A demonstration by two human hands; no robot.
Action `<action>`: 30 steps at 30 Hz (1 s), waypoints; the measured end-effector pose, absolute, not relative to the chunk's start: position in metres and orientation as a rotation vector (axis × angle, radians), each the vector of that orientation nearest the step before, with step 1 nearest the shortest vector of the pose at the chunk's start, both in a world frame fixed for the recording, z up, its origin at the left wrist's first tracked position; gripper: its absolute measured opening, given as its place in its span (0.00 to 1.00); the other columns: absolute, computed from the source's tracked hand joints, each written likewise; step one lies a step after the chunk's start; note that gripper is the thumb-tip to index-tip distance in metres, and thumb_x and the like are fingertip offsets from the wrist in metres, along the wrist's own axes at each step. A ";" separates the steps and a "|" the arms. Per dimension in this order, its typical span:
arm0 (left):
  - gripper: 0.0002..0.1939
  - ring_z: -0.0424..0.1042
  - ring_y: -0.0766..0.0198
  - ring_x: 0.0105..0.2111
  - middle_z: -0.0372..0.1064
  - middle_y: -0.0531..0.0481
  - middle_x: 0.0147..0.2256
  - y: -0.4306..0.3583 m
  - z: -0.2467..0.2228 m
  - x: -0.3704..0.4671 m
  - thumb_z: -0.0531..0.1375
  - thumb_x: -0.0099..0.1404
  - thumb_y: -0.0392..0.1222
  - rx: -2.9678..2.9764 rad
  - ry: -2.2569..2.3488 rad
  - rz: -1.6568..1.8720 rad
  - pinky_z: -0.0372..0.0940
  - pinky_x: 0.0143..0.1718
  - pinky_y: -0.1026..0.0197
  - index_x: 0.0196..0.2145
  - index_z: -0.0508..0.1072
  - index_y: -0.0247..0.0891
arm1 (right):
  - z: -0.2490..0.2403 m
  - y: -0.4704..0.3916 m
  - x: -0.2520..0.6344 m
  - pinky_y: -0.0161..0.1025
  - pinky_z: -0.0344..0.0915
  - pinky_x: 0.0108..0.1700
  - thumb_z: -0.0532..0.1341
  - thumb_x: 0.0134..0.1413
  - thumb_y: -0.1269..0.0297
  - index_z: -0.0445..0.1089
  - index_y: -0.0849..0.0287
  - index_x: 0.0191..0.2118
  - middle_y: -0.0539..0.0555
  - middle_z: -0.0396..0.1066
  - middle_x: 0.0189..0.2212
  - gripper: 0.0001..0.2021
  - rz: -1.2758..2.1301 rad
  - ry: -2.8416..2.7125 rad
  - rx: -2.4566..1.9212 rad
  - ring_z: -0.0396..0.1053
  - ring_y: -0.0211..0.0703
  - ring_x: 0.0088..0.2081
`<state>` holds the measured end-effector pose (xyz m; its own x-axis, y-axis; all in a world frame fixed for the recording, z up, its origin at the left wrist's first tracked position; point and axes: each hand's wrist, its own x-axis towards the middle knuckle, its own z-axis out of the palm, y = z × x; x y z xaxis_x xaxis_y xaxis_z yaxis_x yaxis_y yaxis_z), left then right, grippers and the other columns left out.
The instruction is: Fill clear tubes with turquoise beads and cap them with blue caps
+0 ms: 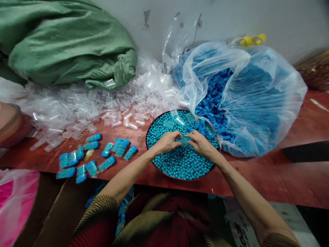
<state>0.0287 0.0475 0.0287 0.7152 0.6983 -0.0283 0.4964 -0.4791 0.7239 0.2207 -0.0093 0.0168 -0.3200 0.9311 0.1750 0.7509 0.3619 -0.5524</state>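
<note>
A round container (147, 137) full of small blue-green balls stands at the middle of the red table. Above the balls, my left hand (170, 141) and my right hand (202, 142) meet from either side, fingers closed round a small clear case (183, 140) that looks blue-green; its details are blurred. Clear empty cases (177, 118) and blue caps (203, 127) lie on the balls just beyond my hands. Several filled cases with blue caps (92, 168) lie on the table to the left.
Many clear empty cases (102, 103) are heaped along the back left, below a green sack (72, 48). An open plastic bag (264, 99) of blue caps stands at the right. A dark object (307, 153) lies at the far right, a pink bag (17, 202) at lower left.
</note>
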 end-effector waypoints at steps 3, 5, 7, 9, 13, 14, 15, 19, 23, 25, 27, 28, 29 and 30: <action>0.10 0.69 0.67 0.33 0.70 0.54 0.31 0.042 0.027 0.023 0.60 0.56 0.37 1.951 0.894 0.379 0.64 0.37 0.65 0.38 0.69 0.35 | 0.011 -0.018 0.216 0.44 0.67 0.42 0.54 0.56 0.68 0.69 0.55 0.47 0.54 0.64 0.33 0.14 0.543 -2.126 -1.447 0.66 0.45 0.37; 0.10 0.68 0.67 0.32 0.69 0.54 0.30 0.038 0.025 0.020 0.60 0.55 0.36 1.945 0.958 0.386 0.64 0.36 0.64 0.37 0.69 0.35 | 0.013 -0.025 0.215 0.44 0.67 0.41 0.54 0.57 0.67 0.68 0.56 0.47 0.55 0.64 0.34 0.13 0.494 -2.053 -1.484 0.66 0.45 0.36; 0.11 0.68 0.65 0.33 0.68 0.54 0.30 0.034 0.024 0.020 0.61 0.54 0.37 2.018 1.024 0.384 0.65 0.37 0.62 0.37 0.71 0.36 | 0.018 -0.032 0.213 0.44 0.67 0.40 0.54 0.57 0.66 0.67 0.57 0.47 0.56 0.65 0.35 0.12 0.441 -1.967 -1.525 0.66 0.45 0.35; 0.11 0.68 0.61 0.35 0.70 0.52 0.32 0.030 0.022 0.022 0.61 0.55 0.38 2.105 1.053 0.368 0.65 0.40 0.58 0.38 0.72 0.37 | 0.021 -0.038 0.211 0.44 0.67 0.39 0.54 0.57 0.65 0.66 0.56 0.45 0.56 0.66 0.36 0.11 0.453 -1.959 -1.512 0.67 0.45 0.34; 0.14 0.69 0.55 0.39 0.71 0.44 0.37 0.022 0.017 0.034 0.60 0.58 0.39 2.132 1.018 0.342 0.66 0.45 0.52 0.43 0.72 0.35 | 0.018 -0.045 0.212 0.48 0.68 0.40 0.53 0.55 0.63 0.66 0.54 0.41 0.57 0.67 0.34 0.09 0.538 -2.019 -1.485 0.69 0.51 0.37; 0.15 0.69 0.55 0.40 0.71 0.43 0.38 0.020 0.016 0.037 0.59 0.59 0.39 2.099 1.002 0.322 0.67 0.46 0.51 0.45 0.71 0.36 | 0.016 -0.047 0.214 0.50 0.68 0.39 0.53 0.55 0.62 0.66 0.52 0.40 0.57 0.68 0.33 0.08 0.551 -2.003 -1.506 0.69 0.52 0.36; 0.16 0.70 0.55 0.40 0.72 0.43 0.39 0.017 0.016 0.040 0.58 0.60 0.39 2.059 0.989 0.295 0.67 0.46 0.51 0.47 0.70 0.36 | 0.013 -0.048 0.217 0.51 0.68 0.39 0.54 0.54 0.60 0.66 0.51 0.39 0.57 0.68 0.33 0.08 0.566 -1.974 -1.530 0.69 0.52 0.35; 0.16 0.67 0.56 0.50 0.68 0.42 0.50 0.008 0.020 0.047 0.53 0.64 0.37 2.038 0.938 0.180 0.63 0.54 0.53 0.50 0.67 0.35 | 0.007 -0.058 0.230 0.57 0.67 0.37 0.58 0.49 0.53 0.67 0.40 0.38 0.57 0.69 0.33 0.08 0.639 -1.881 -1.622 0.70 0.55 0.31; 0.21 0.65 0.62 0.53 0.63 0.42 0.56 0.006 0.027 0.049 0.45 0.70 0.43 1.936 0.947 0.137 0.62 0.52 0.63 0.58 0.57 0.34 | 0.006 -0.063 0.234 0.62 0.64 0.38 0.57 0.46 0.46 0.67 0.29 0.39 0.59 0.69 0.33 0.11 0.715 -1.824 -1.658 0.70 0.58 0.31; 0.22 0.64 0.65 0.55 0.61 0.42 0.57 0.005 0.027 0.048 0.44 0.70 0.47 1.948 0.877 0.176 0.60 0.52 0.67 0.57 0.58 0.34 | 0.003 -0.062 0.229 0.64 0.62 0.41 0.56 0.46 0.43 0.67 0.30 0.37 0.61 0.70 0.33 0.10 0.693 -1.833 -1.640 0.69 0.61 0.34; 0.25 0.62 0.63 0.56 0.60 0.41 0.58 0.002 0.026 0.046 0.50 0.67 0.49 2.024 0.827 0.237 0.58 0.53 0.68 0.57 0.58 0.34 | -0.001 -0.060 0.220 0.64 0.62 0.39 0.57 0.44 0.42 0.67 0.34 0.33 0.61 0.70 0.31 0.10 0.704 -1.755 -1.667 0.70 0.61 0.32; 0.27 0.61 0.61 0.57 0.60 0.40 0.57 0.000 0.025 0.045 0.54 0.65 0.49 2.075 0.811 0.264 0.59 0.54 0.66 0.58 0.56 0.34 | -0.002 -0.059 0.215 0.63 0.64 0.37 0.58 0.43 0.42 0.67 0.37 0.32 0.60 0.70 0.29 0.11 0.727 -1.682 -1.693 0.70 0.59 0.30; 0.30 0.62 0.59 0.56 0.61 0.38 0.56 -0.001 0.023 0.043 0.57 0.62 0.47 2.126 0.806 0.291 0.59 0.54 0.64 0.58 0.56 0.33 | -0.003 -0.058 0.210 0.61 0.66 0.33 0.60 0.42 0.44 0.66 0.40 0.32 0.58 0.70 0.27 0.12 0.751 -1.579 -1.722 0.70 0.57 0.27; 0.31 0.63 0.56 0.55 0.63 0.37 0.54 -0.003 0.022 0.042 0.59 0.60 0.46 2.170 0.808 0.315 0.61 0.53 0.61 0.58 0.55 0.32 | -0.004 -0.058 0.206 0.58 0.67 0.31 0.61 0.43 0.46 0.66 0.43 0.32 0.56 0.70 0.26 0.11 0.763 -1.524 -1.717 0.69 0.55 0.26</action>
